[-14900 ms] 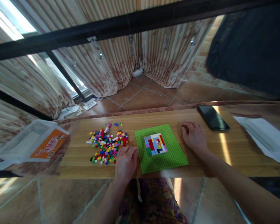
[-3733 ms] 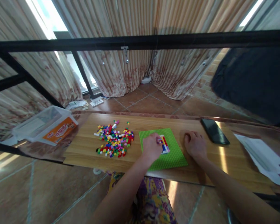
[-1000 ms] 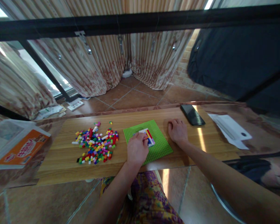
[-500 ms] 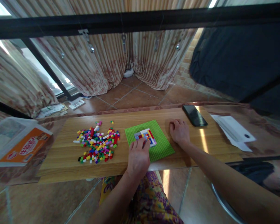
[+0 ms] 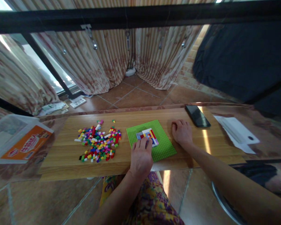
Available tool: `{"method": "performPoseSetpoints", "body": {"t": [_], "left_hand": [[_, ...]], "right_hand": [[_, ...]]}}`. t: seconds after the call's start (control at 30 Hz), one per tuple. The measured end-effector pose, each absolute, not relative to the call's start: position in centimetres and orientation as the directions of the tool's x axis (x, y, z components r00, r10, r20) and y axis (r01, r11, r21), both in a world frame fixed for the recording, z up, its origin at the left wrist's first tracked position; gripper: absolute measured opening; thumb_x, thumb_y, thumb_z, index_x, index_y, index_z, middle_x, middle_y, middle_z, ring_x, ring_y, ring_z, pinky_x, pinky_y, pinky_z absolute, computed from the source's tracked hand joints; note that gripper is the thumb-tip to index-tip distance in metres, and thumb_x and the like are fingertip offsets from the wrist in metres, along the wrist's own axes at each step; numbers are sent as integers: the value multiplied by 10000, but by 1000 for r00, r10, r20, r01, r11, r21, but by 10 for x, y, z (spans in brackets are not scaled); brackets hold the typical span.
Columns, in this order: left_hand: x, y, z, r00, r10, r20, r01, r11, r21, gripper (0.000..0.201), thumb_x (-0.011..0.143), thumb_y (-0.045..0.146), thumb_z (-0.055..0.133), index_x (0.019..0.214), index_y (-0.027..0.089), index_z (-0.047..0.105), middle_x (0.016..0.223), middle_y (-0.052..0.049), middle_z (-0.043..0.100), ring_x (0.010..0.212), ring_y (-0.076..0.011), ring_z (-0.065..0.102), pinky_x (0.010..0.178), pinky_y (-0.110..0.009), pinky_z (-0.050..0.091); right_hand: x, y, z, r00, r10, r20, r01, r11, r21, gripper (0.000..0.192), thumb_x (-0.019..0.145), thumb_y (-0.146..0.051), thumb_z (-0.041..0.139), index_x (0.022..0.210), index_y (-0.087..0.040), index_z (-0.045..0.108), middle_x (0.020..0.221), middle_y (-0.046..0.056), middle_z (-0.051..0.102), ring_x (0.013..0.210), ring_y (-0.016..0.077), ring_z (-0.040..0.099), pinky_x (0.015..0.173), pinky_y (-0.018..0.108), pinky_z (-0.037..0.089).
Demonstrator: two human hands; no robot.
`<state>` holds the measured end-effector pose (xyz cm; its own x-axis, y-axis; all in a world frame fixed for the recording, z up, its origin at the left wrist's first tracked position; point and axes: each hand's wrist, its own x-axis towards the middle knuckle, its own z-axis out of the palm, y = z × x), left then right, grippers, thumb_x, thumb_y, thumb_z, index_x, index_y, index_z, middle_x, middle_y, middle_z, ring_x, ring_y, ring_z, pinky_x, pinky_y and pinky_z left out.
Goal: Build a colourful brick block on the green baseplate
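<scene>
On the wooden table lies a green baseplate point(image 5: 164, 146), turned slightly, with a small patch of bricks point(image 5: 154, 137) in white, red, yellow, blue and grey built on it. My left hand point(image 5: 141, 157) reaches over the near-left part of the plate. Its bent fingers touch the near side of the built patch; the fingertips hide whatever may be between them. To the right of the plate my right hand point(image 5: 182, 133) rests on the tabletop, fingers curled in, with nothing seen in it.
A pile of small coloured bricks point(image 5: 100, 142) spreads over the left of the table point(image 5: 61, 150). A black phone point(image 5: 198, 116) lies at the back right, beside white paper point(image 5: 239, 132). A clear box with an orange label point(image 5: 29, 145) stands at the far left.
The view has shifted slightly. My left fingers have moved a little over the near edge of the built patch. My right hand stays in place on the table.
</scene>
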<state>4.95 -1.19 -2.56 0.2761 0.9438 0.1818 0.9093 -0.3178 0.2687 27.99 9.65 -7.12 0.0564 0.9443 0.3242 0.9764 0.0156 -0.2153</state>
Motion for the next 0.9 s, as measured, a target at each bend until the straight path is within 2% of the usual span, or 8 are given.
{"method": "performPoseSetpoints", "body": {"t": [0.33,0.6,0.7,0.9], "left_hand": [[53,-11,-22,232,964,127,907,-261,329,362,872,171,439,1203,207,582,1243,-106,565,1070,-272,511,909,-431,441],[40,-24,-25,219,958,184,856,-279,435,494,855,136,443,1342,214,478,1311,-99,522,1165,-243,490,1003,-411,407],[19,-25,-26,121,968,220,870,-210,447,427,870,149,441,1282,217,530,1261,-88,556,1136,-234,514,990,-406,421],[-53,-6,-29,-224,933,282,918,105,381,325,861,136,466,1148,157,616,1175,-116,607,1101,-246,550,980,-422,435]], "right_hand": [[281,97,-75,39,930,366,985,25,-169,319,886,-273,385,985,-158,665,998,133,636,916,265,503,805,387,367],[288,100,-82,-18,921,390,991,69,-116,296,875,-272,397,962,-165,659,973,128,648,871,255,524,798,383,378],[289,100,-83,-30,916,400,992,77,-101,291,873,-273,399,952,-175,661,970,127,654,861,259,533,781,382,384],[290,100,-83,-40,919,392,997,65,-50,307,879,-279,401,963,-163,672,959,131,656,844,256,545,786,371,387]]}}
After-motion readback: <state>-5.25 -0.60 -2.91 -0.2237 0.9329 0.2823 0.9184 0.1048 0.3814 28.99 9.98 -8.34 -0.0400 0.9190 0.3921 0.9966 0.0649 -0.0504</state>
